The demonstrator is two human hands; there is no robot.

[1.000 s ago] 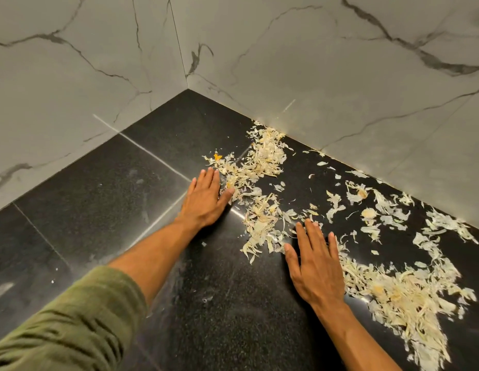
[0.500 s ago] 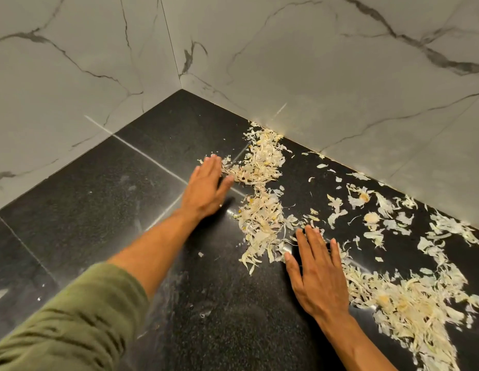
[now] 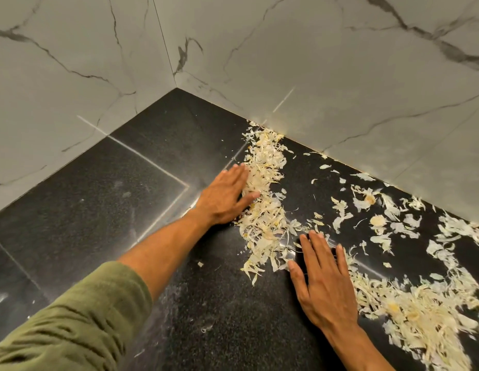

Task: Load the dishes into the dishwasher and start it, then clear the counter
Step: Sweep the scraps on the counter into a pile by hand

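Note:
Pale yellow-white vegetable peel scraps (image 3: 265, 210) lie strewn over the black granite counter (image 3: 104, 210), from its back corner area to the right edge of view. My left hand (image 3: 225, 196) lies flat on the counter, straight fingers pressed against the left side of a heap of scraps. My right hand (image 3: 324, 282) also lies flat, fingers straight, nearer to me, touching scraps at its fingertips and along its right side. A thicker pile of scraps (image 3: 420, 317) sits to the right of that hand. Neither hand holds anything.
White marble-pattern walls (image 3: 340, 76) meet in a corner (image 3: 176, 87) behind the counter and close it off at the back and left. The counter's left half bears only a few crumbs (image 3: 200, 264). A green sleeve (image 3: 72, 322) covers my left upper arm.
My left hand has slid to the right, pushing the scraps into a tighter ridge. My right hand has stayed almost in place.

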